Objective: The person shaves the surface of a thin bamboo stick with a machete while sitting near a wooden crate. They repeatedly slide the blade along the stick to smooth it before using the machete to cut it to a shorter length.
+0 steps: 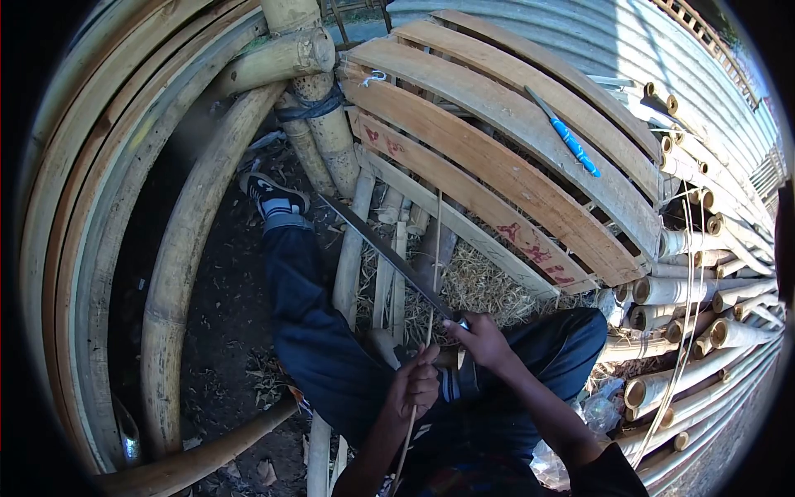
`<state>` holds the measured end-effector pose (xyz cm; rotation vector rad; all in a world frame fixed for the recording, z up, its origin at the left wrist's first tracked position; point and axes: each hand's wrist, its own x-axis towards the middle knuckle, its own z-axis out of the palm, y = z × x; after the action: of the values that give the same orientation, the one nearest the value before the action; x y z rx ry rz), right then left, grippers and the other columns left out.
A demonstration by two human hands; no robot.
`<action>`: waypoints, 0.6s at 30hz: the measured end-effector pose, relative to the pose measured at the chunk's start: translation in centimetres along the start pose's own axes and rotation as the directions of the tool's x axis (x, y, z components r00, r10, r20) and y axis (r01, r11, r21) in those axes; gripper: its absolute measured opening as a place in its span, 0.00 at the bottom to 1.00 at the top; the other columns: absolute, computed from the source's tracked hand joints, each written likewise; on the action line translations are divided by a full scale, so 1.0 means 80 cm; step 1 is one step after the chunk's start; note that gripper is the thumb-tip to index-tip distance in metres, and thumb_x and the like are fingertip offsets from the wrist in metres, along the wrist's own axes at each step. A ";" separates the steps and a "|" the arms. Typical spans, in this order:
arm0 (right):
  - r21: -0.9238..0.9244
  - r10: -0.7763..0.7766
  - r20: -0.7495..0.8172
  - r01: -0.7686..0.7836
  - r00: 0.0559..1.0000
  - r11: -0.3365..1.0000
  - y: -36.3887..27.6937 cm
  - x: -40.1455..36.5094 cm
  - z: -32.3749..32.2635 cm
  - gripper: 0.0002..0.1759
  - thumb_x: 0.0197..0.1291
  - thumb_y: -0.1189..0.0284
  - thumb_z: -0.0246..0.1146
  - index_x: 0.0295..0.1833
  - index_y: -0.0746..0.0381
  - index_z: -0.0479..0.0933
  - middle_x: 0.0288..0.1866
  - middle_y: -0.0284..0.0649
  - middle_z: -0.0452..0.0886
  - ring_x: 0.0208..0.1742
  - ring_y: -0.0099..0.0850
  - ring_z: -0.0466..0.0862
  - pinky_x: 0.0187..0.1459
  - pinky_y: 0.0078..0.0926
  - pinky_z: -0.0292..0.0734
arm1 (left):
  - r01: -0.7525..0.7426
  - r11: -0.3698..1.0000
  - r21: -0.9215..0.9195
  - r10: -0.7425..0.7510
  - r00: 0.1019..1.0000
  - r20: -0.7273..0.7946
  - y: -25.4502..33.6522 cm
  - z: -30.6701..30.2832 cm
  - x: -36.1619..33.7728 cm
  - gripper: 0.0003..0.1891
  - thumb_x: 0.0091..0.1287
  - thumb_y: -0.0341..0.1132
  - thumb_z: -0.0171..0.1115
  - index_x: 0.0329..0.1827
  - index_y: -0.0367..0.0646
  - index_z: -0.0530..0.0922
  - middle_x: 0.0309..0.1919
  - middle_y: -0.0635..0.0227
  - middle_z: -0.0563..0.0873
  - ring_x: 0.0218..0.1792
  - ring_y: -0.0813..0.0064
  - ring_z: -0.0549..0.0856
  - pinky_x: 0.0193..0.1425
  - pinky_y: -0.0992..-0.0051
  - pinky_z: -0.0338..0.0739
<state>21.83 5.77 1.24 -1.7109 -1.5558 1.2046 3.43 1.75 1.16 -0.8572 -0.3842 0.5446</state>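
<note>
My left hand (416, 385) is closed around a thin bamboo strip (437, 240), which runs from my lap up toward the wooden crate. Just to its right, my right hand (480, 338) grips a long-bladed knife (385, 250). The handle is mostly hidden in my fist. The blade points up and left toward my shoe, and crosses the strip close above my left hand. Both hands are over my lap, between my bent legs.
A slatted wooden crate (497, 174) stands ahead, with a blue-handled tool (571, 145) lying on top. Stacked bamboo poles (679, 290) fill the right side. Thick bamboo poles (170, 315) rise at left. Pale shavings (489, 286) cover the ground beside the crate.
</note>
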 end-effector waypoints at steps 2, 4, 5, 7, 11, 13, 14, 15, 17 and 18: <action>-0.043 -0.030 -0.063 0.028 0.998 0.999 0.004 0.019 -0.007 0.31 0.65 0.51 0.59 0.25 0.71 0.74 0.15 0.46 0.71 0.18 0.37 0.75 0.25 0.35 0.69 | 0.023 0.999 -0.026 -0.022 0.999 0.024 -0.018 -0.006 -0.004 0.14 0.79 0.39 0.38 0.32 0.48 0.57 0.12 0.80 0.53 0.07 0.93 0.50 0.08 0.85 0.42; 0.079 0.143 -0.052 -0.138 0.988 0.987 0.014 0.041 -0.019 0.31 0.66 0.51 0.57 0.24 0.70 0.72 0.14 0.45 0.70 0.18 0.36 0.75 0.25 0.36 0.70 | 0.039 0.998 -0.045 -0.037 0.998 0.045 -0.023 -0.011 -0.010 0.14 0.79 0.40 0.38 0.31 0.48 0.57 0.12 0.80 0.53 0.07 0.93 0.50 0.08 0.85 0.42; 0.173 0.234 -0.032 -0.226 0.972 0.959 0.018 0.045 -0.015 0.31 0.67 0.51 0.55 0.24 0.70 0.71 0.13 0.43 0.69 0.17 0.34 0.74 0.24 0.35 0.69 | 0.030 0.999 -0.037 -0.029 0.999 0.017 -0.020 -0.013 -0.012 0.14 0.79 0.40 0.38 0.31 0.48 0.57 0.12 0.80 0.53 0.07 0.93 0.51 0.07 0.85 0.43; 0.147 0.176 -0.001 -0.174 0.984 0.974 0.013 0.032 -0.006 0.31 0.67 0.51 0.56 0.24 0.70 0.71 0.12 0.43 0.69 0.16 0.33 0.74 0.24 0.34 0.69 | 0.008 1.000 0.002 -0.008 1.000 -0.004 -0.009 -0.012 -0.013 0.14 0.79 0.40 0.37 0.31 0.48 0.57 0.12 0.80 0.53 0.07 0.93 0.51 0.07 0.86 0.44; 0.095 0.075 0.115 -0.086 0.991 0.992 0.008 -0.015 0.006 0.31 0.65 0.51 0.58 0.26 0.72 0.72 0.14 0.44 0.70 0.19 0.31 0.74 0.26 0.34 0.69 | 0.005 0.977 0.212 0.017 0.995 -0.102 0.009 0.004 -0.008 0.14 0.79 0.43 0.37 0.33 0.48 0.58 0.12 0.80 0.52 0.08 0.93 0.49 0.07 0.88 0.44; 0.069 0.012 0.131 -0.021 0.991 0.997 0.014 -0.019 0.010 0.31 0.65 0.51 0.59 0.26 0.72 0.72 0.15 0.45 0.71 0.19 0.31 0.74 0.27 0.35 0.70 | -0.003 0.959 0.285 0.052 0.985 -0.165 0.009 0.001 -0.007 0.15 0.79 0.44 0.37 0.33 0.48 0.58 0.12 0.80 0.52 0.08 0.94 0.49 0.07 0.88 0.44; 0.085 0.028 0.100 -0.037 0.995 0.996 0.018 -0.017 0.010 0.30 0.65 0.52 0.59 0.26 0.72 0.73 0.14 0.44 0.70 0.18 0.31 0.73 0.26 0.35 0.69 | -0.010 0.933 0.361 0.096 0.970 -0.223 0.007 0.000 -0.010 0.15 0.79 0.45 0.37 0.33 0.48 0.59 0.12 0.81 0.52 0.08 0.94 0.49 0.07 0.88 0.43; 0.100 0.039 0.067 -0.046 0.997 0.994 0.018 -0.011 0.008 0.30 0.65 0.52 0.59 0.27 0.72 0.73 0.13 0.44 0.69 0.17 0.31 0.73 0.25 0.34 0.69 | -0.012 0.931 0.364 0.102 0.968 -0.229 0.006 -0.002 -0.013 0.15 0.79 0.45 0.37 0.33 0.48 0.59 0.12 0.81 0.52 0.08 0.94 0.49 0.07 0.88 0.43; 0.202 0.101 0.037 -0.107 0.994 0.974 0.009 0.005 -0.002 0.29 0.67 0.52 0.56 0.27 0.69 0.75 0.12 0.38 0.69 0.15 0.28 0.71 0.22 0.32 0.67 | 0.035 0.885 0.465 0.124 0.944 -0.306 0.006 -0.007 -0.015 0.15 0.78 0.47 0.38 0.34 0.49 0.60 0.13 0.81 0.52 0.09 0.93 0.48 0.08 0.88 0.41; 0.200 0.098 0.034 -0.102 0.995 0.974 0.009 0.013 -0.005 0.29 0.67 0.52 0.56 0.27 0.69 0.75 0.12 0.38 0.69 0.15 0.28 0.71 0.22 0.32 0.67 | 0.037 0.883 0.468 0.122 0.945 -0.303 0.003 -0.008 -0.014 0.15 0.78 0.47 0.38 0.34 0.49 0.60 0.13 0.81 0.52 0.09 0.93 0.48 0.08 0.88 0.41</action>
<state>22.46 6.72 0.55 -1.6633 -1.3241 1.3878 2.81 0.81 0.48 -0.4702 0.0759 0.4974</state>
